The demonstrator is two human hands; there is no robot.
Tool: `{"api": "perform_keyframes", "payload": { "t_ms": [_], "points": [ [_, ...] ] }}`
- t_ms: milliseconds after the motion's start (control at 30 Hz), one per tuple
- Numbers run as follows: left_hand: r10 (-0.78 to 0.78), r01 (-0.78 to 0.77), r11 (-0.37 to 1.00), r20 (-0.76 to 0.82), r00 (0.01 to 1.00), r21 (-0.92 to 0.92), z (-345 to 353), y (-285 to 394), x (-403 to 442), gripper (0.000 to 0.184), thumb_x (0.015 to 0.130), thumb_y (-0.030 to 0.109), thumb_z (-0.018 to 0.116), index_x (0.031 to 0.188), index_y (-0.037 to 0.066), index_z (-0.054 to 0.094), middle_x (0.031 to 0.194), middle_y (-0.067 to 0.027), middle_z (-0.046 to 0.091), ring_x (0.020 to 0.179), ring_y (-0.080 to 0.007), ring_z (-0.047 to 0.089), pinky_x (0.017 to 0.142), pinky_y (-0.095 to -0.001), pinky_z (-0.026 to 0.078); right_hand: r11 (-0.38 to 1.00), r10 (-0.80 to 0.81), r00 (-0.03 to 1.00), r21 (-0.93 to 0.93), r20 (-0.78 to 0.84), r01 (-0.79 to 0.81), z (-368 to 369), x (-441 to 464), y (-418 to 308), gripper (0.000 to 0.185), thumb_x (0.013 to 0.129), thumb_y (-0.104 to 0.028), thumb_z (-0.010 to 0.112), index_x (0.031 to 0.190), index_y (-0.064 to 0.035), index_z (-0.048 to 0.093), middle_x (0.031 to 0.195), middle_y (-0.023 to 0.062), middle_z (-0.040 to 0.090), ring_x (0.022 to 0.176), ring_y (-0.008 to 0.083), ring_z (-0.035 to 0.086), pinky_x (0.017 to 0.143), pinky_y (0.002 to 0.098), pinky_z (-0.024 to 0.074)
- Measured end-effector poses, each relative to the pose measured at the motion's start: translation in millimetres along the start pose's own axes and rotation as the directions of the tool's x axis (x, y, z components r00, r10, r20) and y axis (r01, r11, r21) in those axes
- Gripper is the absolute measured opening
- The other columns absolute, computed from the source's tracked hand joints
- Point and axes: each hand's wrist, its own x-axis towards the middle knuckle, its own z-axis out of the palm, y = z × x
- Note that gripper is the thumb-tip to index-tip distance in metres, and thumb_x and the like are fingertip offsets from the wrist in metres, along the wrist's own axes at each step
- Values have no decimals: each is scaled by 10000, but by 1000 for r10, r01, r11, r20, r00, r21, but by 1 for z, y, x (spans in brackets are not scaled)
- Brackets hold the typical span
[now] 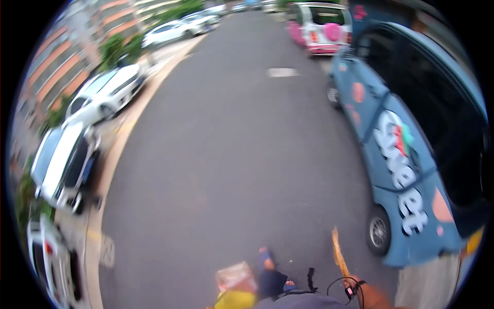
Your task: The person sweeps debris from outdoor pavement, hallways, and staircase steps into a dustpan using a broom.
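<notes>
At five o'clock the right hand [353,282] was closed round the near end of a golden, stick-like thing [338,252], whose free tip pointed out over the road [236,134]; a black cord [337,280] looped beside that wrist; at six o'clock a clear packet [237,276] sat against a yellow bag [235,300], both blurred; the left hand could not be made out there, so I could not tell its state, though the hands did not seem to be together; to carry the stick well, I judged, called for a light, steady grip, the tip held clear of the blue car [380,180] at three o'clock and the cord kept from snagging; the packet wanted holding level, with an eye to the sandalled feet [266,257] near six; the only writing I could read was "Sweet" in white letters [404,177] down the blue car's side; no brand was legible on the packet
</notes>
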Motion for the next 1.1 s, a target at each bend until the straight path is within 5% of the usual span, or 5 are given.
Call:
{"api": "perform_keyframes", "payload": {
  "t_ms": [167,267,533,867,1100],
  "points": [
    [-166,208,969,-266,950,137,58,0,86,349,716,304,751,856,-13,712,790,-233,684,711,-344,674,695,-426,518,621,-208,951,-720,229,309,-31,104,-47,262,821,-259,583,717,-27,646,577,53,580,473,159,523,473,326,418],
    [-202,245,960,-268,942,138,69,49,124,342,776,326,672,940,28,715,883,-235,689,873,-404,672,768,-468,531,776,-71,997,-631,-41,29,43,102,-208,241,814,-239,586,720,-25,645,575,54,577,470,160,523,465,324,415],
    [-298,322,946,-324,898,23,61,182,228,345,749,317,696,948,35,711,891,-218,695,881,-389,671,782,-445,532,786,-319,948,-561,-9,259,176,97,-561,186,796,-185,595,727,-18,643,570,55,569,461,163,523,443,318,405],
    [-85,182,965,-426,901,192,80,356,382,259,793,261,678,897,25,699,872,-199,677,843,-399,652,746,-464,521,835,-329,944,-477,-35,274,206,136,-715,118,772,-118,607,737,-11,640,565,55,560,451,167,523,416,311,394],
    [268,-52,846,-340,901,530,92,532,512,226,864,195,647,1050,69,619,1414,-213,454,812,-382,664,727,-470,544,749,-121,991,-660,-63,49,191,168,-811,72,756,-71,614,744,-5,638,561,56,553,444,169,523,397,306,385]
  ]
}}
